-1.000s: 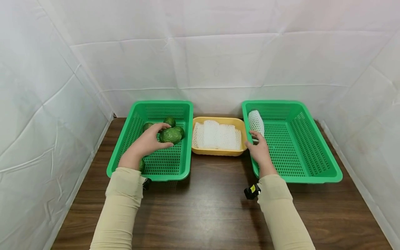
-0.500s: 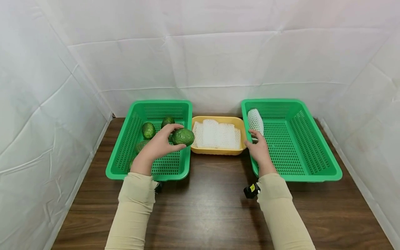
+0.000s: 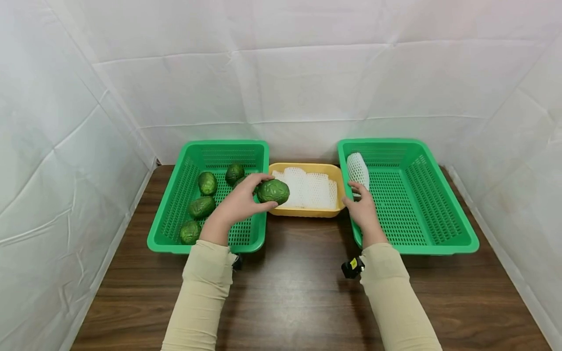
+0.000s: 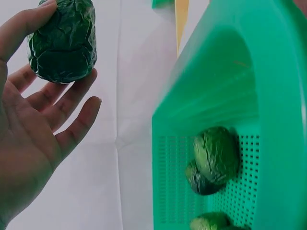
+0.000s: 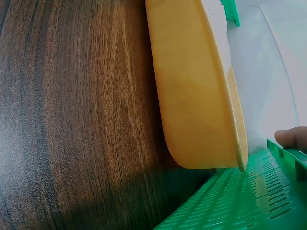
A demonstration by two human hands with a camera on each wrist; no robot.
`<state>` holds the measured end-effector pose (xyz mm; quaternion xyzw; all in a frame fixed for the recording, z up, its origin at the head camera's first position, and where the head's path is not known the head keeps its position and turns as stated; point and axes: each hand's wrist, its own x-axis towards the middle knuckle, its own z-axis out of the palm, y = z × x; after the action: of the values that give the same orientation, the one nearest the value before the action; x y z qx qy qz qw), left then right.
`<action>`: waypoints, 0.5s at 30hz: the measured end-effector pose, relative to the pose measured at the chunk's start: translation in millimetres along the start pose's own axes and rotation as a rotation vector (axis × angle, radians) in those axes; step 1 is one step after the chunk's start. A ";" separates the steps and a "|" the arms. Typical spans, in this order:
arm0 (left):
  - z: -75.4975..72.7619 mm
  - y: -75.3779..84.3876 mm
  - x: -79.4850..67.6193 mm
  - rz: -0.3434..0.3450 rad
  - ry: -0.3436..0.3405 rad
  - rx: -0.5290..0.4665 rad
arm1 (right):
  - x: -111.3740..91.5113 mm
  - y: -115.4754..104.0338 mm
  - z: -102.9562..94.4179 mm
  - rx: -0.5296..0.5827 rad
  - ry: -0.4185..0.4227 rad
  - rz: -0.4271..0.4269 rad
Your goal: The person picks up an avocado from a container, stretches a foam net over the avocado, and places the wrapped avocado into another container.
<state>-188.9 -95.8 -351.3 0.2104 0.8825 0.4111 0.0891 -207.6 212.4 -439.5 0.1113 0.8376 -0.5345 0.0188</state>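
The left hand (image 3: 238,208) is gripping an avocado (image 3: 273,191) near the left end of the tray (image 3: 307,213): apparently a carrying step, next calling for steady support. The right hand (image 3: 364,212) is resting at the right basket (image 3: 417,250), grip unclear.

Creased white sheeting (image 3: 303,83), brown table (image 3: 298,292)

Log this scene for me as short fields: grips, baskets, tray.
Left grip: holds green fruit
Right grip: at left rim of right basket; closure unclear
Left basket: at least five more fruits
Yellow tray: white mesh sleeves
Right basket contents: one white mesh bundle along left wall, inside unclear
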 end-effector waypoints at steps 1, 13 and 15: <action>1.6 1.1 1.3 0.002 -0.003 -0.004 | -0.1 -0.2 0.0 -0.001 0.000 -0.001; 22.6 14.4 14.4 0.085 -0.043 -0.013 | 0.8 0.4 1.4 -0.001 0.014 -0.003; 26.0 16.2 16.4 0.083 -0.053 -0.012 | 0.4 0.5 1.2 0.002 0.013 -0.003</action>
<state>-190.1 -61.3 -355.5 0.2572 0.8678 0.4141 0.0964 -208.0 211.6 -440.5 0.1134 0.8373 -0.5348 0.0123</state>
